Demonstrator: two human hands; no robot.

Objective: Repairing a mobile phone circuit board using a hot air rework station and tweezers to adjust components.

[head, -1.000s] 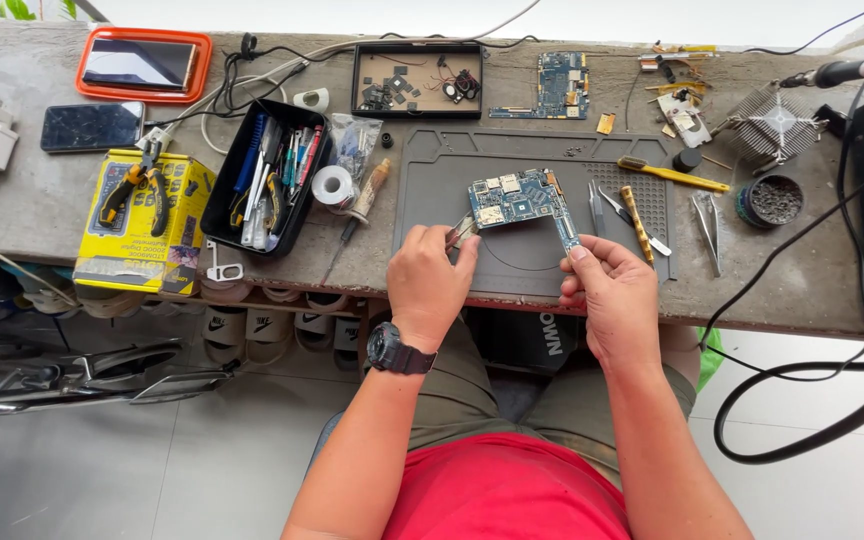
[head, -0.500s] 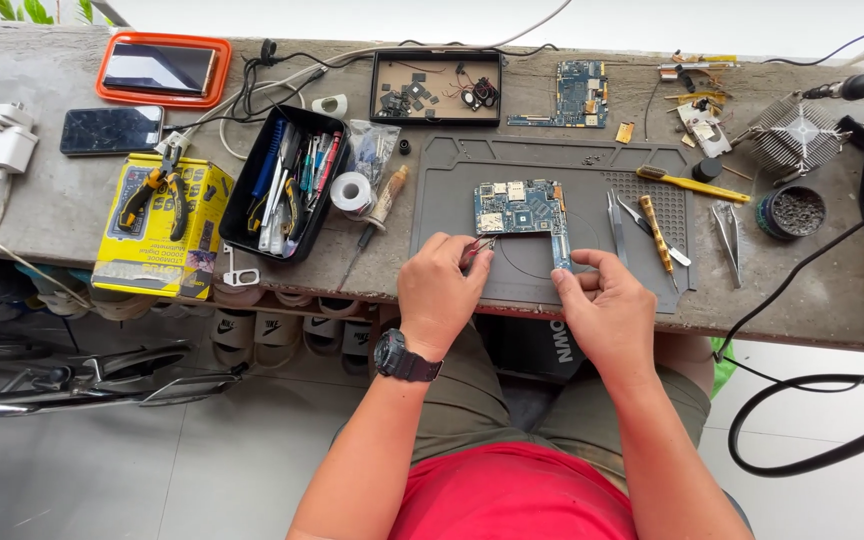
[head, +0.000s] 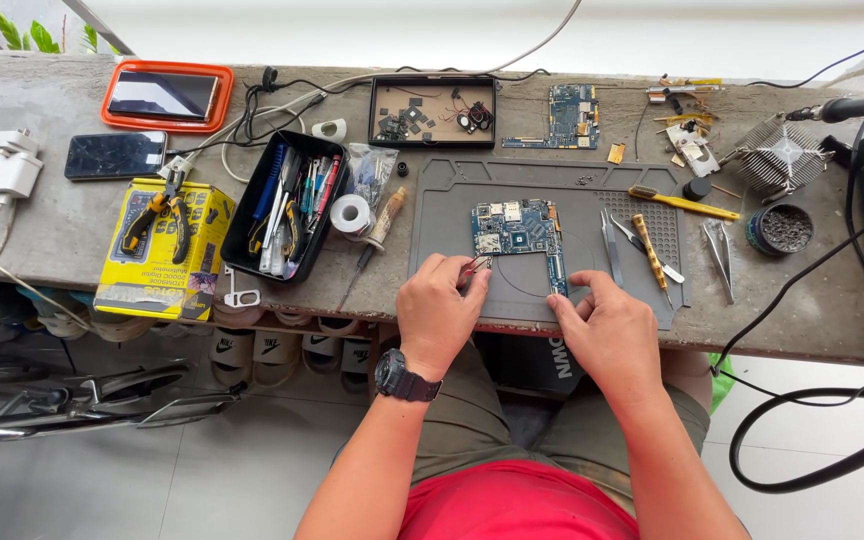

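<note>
A blue-green circuit board (head: 517,228) lies flat on a grey work mat (head: 452,200). My left hand (head: 440,312), with a black watch on its wrist, rests on the mat's near edge. It pinches a small thin tool (head: 473,267) whose tip points at the board's lower left corner. My right hand (head: 607,325) rests on the mat just below the board's narrow right strip. Its fingers are loosely curled, the index tip is close to the strip's end, and nothing is in it.
Tweezers (head: 607,240) and a yellow-handled tool (head: 649,250) lie right of the board. A black tool tray (head: 282,205), solder roll (head: 355,214), yellow box with pliers (head: 162,250), parts tray (head: 435,110), second board (head: 572,115), phone (head: 115,155), heat sink (head: 782,155) and cables (head: 832,420) surround the mat.
Both hands have drawn back from the board toward the near edge of the mat. The right hand has let go of the board's right side. The board lies flat.
</note>
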